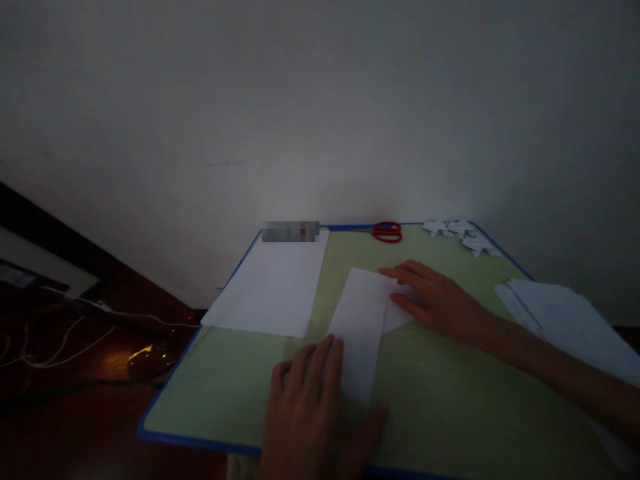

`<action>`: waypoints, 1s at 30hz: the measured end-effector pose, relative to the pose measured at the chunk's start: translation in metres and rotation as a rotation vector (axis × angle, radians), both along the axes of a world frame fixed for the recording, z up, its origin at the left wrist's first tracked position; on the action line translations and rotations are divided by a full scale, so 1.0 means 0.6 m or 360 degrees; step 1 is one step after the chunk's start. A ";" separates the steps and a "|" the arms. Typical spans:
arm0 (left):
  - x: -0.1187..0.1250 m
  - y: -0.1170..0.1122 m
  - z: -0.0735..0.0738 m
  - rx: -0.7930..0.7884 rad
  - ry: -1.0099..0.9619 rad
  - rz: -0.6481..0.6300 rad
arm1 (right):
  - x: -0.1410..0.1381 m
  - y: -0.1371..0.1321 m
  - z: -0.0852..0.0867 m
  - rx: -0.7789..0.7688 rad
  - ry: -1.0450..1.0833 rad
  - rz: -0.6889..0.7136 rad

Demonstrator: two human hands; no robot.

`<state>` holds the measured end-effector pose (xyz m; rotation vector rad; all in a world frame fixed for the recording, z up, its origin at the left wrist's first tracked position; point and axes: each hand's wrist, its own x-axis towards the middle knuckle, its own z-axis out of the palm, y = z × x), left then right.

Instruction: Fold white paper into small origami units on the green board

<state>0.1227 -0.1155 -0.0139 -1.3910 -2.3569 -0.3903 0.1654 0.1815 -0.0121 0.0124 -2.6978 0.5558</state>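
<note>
A folded sheet of white paper (361,320) is placed near the middle of the worktop (225,387), slanted, its long panel run toward the near edge and a smaller flap shown at its right side. Its lower left edge is touched by the fingertips of the left hand (320,393), which is held wide, fingers stretched forward and thumb spread to the right. The flap is partly covered by the right hand (400,285), whose fingers and thumb are set a little apart over it; whether paper is pinched there cannot be told. To the left, a flat white sheet (267,287) is laid out, and its far end is overlapped by a pixelated strip (290,231), in which any lettering is made unreadable. Beyond the folded paper, red-handled scissors (387,232) are laid by the far edge, and small pointed folded paper pieces (450,229) are clustered at the far right corner. A stack of white paper (565,313) is set at the right, partly hidden by the right forearm. The worktop is edged in blue and backed by a grey wall (320,113); at the left, pale cables (135,315) are strewn.
</note>
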 end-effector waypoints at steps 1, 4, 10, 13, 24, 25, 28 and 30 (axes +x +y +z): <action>0.001 0.004 0.001 -0.0002 -0.0009 0.0017 | 0.005 -0.002 -0.006 -0.0031 0.0003 -0.0035; 0.000 0.013 0.002 -0.0019 -0.0019 0.0058 | 0.012 -0.003 -0.021 -0.0086 0.0025 -0.0051; -0.012 0.020 -0.001 0.0113 -0.0038 0.0045 | 0.016 -0.001 -0.028 -0.0109 -0.0010 -0.0126; -0.010 0.025 -0.001 0.0091 -0.0113 0.0106 | 0.022 -0.004 -0.024 -0.0083 -0.0053 -0.0192; -0.014 0.034 -0.001 0.0093 -0.0295 0.0158 | 0.038 -0.004 -0.017 -0.0017 -0.0055 -0.0235; -0.017 0.034 0.001 0.0126 -0.0332 0.0155 | 0.038 -0.004 -0.017 -0.0040 -0.0059 -0.0239; -0.032 0.034 0.014 0.0263 -0.0502 0.0190 | 0.039 -0.005 -0.014 -0.0126 -0.0072 -0.0276; -0.046 0.034 0.026 0.0387 -0.0646 0.0252 | 0.039 -0.007 -0.013 -0.0160 -0.0052 -0.0308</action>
